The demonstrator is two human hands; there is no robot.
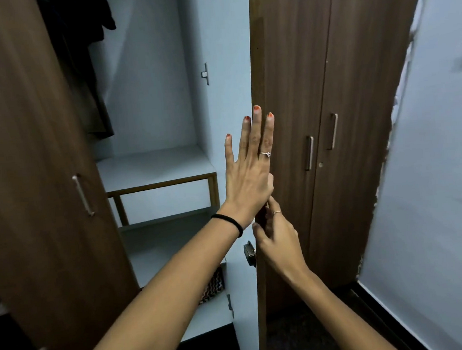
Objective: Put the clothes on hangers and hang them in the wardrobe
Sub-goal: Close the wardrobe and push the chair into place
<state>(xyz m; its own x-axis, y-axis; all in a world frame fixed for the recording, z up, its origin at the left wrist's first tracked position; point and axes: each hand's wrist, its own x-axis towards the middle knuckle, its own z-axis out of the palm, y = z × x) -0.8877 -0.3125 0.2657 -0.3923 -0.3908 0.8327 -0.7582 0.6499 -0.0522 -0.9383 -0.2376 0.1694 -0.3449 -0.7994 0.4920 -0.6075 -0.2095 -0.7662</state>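
Note:
The brown wardrobe stands open with a pale interior. Dark clothes hang at its upper left, partly hidden behind the left door. My left hand is flat, fingers spread, against the inner side of the right door's edge. My right hand is just below it, thumb and fingers closed around that same door edge near the lock. No hanger or loose garment shows in either hand.
Inside are a white shelf with a wooden frame and lower shelves; a patterned cloth lies on a low one. Two closed doors with metal handles stand to the right. A pale wall follows.

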